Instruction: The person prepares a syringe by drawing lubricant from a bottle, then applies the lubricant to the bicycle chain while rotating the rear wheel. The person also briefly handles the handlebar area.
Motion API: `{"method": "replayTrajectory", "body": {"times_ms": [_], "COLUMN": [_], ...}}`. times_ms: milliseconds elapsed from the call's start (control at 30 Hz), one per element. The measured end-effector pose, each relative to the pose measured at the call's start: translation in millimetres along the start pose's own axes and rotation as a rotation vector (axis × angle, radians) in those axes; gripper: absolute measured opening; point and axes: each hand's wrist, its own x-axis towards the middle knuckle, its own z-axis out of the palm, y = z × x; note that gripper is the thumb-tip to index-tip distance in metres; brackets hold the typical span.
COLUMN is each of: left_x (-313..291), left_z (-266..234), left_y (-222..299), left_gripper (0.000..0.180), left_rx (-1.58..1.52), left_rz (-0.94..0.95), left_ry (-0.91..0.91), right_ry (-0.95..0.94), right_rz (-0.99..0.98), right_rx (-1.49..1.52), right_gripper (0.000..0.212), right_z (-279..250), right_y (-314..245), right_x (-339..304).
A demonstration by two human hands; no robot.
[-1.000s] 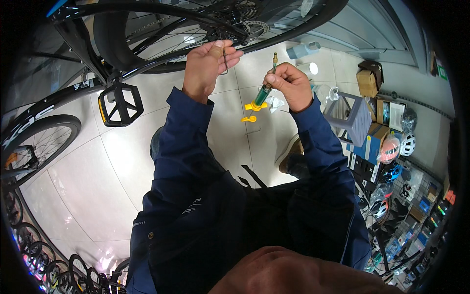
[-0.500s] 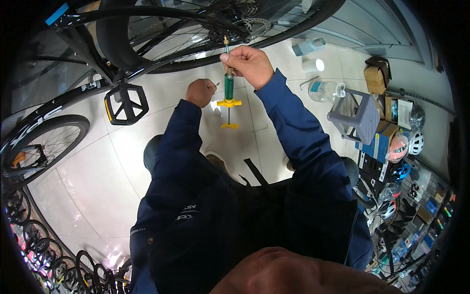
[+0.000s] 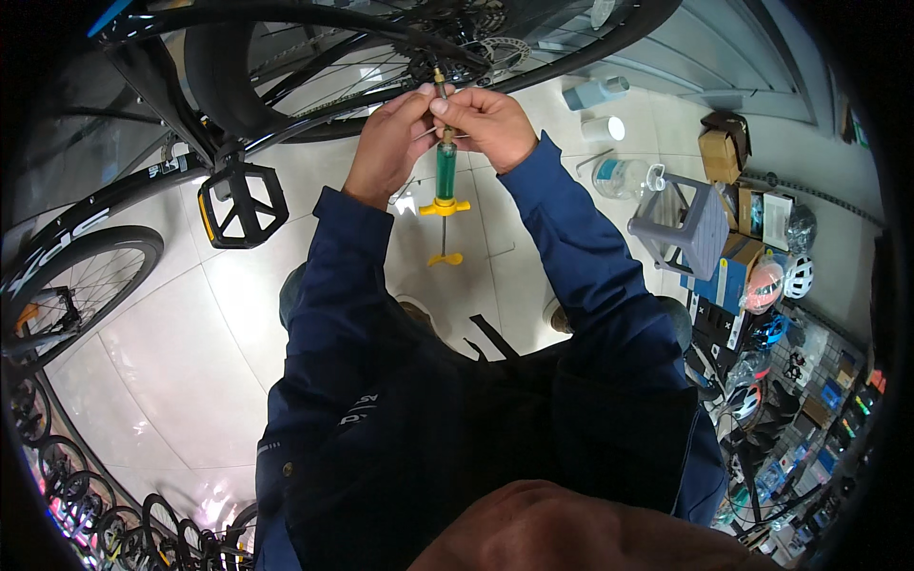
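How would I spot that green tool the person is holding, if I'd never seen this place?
Find the black bicycle wheel at the top. Just below it, the left hand and right hand meet around a syringe, hanging tip up. It alone has a clear green barrel, yellow finger flange and yellow plunger end.

**A:** Looks like a bike shop with a repair corner, right?

**B:** Yep. A bike (image 3: 286, 67) is raised over a pale tiled floor (image 3: 181, 362), and a row of wheels (image 3: 67, 476) lines the wall well left of it. Helmets (image 3: 776, 281) and boxes (image 3: 733, 271) pile up to its right, beside a grey stool (image 3: 690, 224).
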Motion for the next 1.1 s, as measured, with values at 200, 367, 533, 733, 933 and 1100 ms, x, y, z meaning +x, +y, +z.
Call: {"method": "replayTrajectory", "body": {"times_ms": [200, 367, 533, 733, 933, 1100], "left_x": [13, 22, 26, 30, 26, 27], "left_z": [0, -2, -6, -5, 3, 8], "left_y": [0, -2, -1, -1, -2, -2], "left_gripper": [0.041, 0.040, 0.036, 0.024, 0.016, 0.020], "left_rx": [-0.082, -0.128, -0.202, -0.316, -0.245, -0.242], "left_rz": [-0.059, -0.063, -0.088, -0.149, -0.104, -0.111], "left_ry": [-0.120, -0.157, -0.210, -0.219, -0.068, -0.052], "right_ry": [-0.040, -0.051, -0.076, -0.158, -0.248, -0.255], "right_rz": [0.038, 0.062, 0.099, 0.203, 0.246, 0.260], "right_rx": [0.035, 0.066, 0.170, 0.282, 0.100, 0.018], "right_gripper": [0.026, 0.027, 0.028, 0.031, 0.031, 0.030], "right_z": [-2, -1, -3, -5, 0, 4], "right_y": [-8, -6, -6, -14, -22, -31], "right_x": [-2, 2, 1, -8, -35, -45]}}
